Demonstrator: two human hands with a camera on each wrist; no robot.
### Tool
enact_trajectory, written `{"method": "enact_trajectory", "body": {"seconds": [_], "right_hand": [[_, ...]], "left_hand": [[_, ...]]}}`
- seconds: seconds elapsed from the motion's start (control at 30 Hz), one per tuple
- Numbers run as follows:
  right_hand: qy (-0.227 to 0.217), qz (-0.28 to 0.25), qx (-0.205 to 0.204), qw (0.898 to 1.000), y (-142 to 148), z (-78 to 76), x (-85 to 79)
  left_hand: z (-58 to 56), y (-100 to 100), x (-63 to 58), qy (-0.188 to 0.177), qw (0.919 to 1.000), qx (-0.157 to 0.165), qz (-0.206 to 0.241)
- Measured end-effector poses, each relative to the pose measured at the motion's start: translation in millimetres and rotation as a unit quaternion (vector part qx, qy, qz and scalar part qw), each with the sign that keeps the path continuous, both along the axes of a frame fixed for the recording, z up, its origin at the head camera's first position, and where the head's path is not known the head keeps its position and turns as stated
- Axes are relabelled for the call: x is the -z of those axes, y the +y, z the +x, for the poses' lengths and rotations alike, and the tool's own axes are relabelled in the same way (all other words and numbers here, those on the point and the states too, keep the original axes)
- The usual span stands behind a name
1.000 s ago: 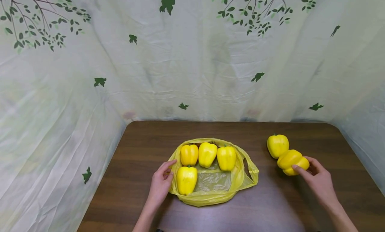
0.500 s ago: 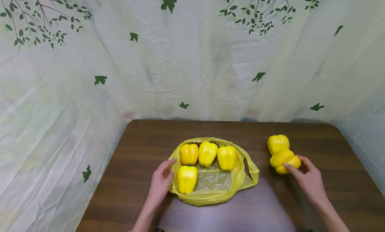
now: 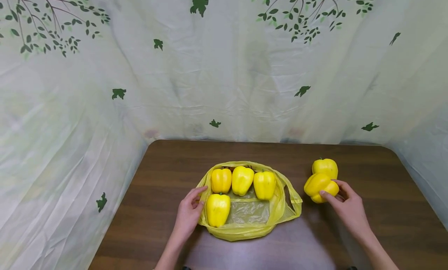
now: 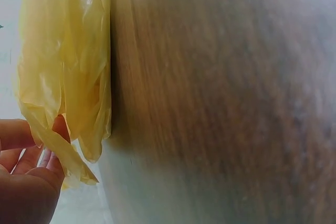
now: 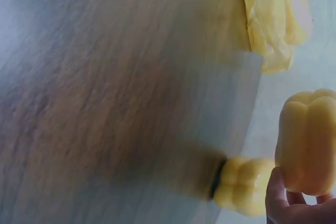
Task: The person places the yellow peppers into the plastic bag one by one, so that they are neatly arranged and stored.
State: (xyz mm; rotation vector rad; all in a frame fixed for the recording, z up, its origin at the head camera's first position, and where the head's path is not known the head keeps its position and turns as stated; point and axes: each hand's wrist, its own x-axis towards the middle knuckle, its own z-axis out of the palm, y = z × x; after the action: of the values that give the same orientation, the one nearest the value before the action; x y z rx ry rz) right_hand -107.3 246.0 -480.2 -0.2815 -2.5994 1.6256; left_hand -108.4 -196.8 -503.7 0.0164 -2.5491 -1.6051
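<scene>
My right hand (image 3: 346, 206) pinches a yellow bell pepper (image 3: 320, 187) between thumb and fingers, lifted off the table in the right wrist view. Behind it a second bell pepper (image 3: 325, 168) stands on the table, partly covered in the head view. In the middle lies a yellow plastic bag (image 3: 241, 233), its mouth spread wide. Several bell peppers sit inside: three in a back row, one (image 3: 218, 210) at the front left. At the bag's left rim is my left hand (image 3: 189, 211); the left wrist view shows its thumb and fingers holding the bag's edge (image 4: 71, 158).
A dark wooden table (image 3: 168, 165) carries everything. The bag's handle loop (image 3: 292, 200) reaches out to the right, towards the held pepper. A pale curtain (image 3: 224, 87) printed with leaves hangs behind the table and along its sides.
My right hand has carried its bell pepper left, towards the bag and across the front of the standing pepper. My left hand stays at the bag's rim.
</scene>
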Motion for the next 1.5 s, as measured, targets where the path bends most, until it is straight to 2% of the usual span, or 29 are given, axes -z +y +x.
{"method": "enact_trajectory", "body": {"seconds": [0.93, 1.5], "right_hand": [[0.039, 0.027, -0.054, 0.997, -32.4, -4.8, -9.7], [0.017, 0.019, -0.099, 0.995, -45.1, 1.4, -11.9]], "left_hand": [[-0.3, -2.2, -0.9, 0.001, 1.0000, -0.006, -0.004], [1.9, -2.4, -0.1, -0.004, 1.0000, -0.005, -0.003]]}}
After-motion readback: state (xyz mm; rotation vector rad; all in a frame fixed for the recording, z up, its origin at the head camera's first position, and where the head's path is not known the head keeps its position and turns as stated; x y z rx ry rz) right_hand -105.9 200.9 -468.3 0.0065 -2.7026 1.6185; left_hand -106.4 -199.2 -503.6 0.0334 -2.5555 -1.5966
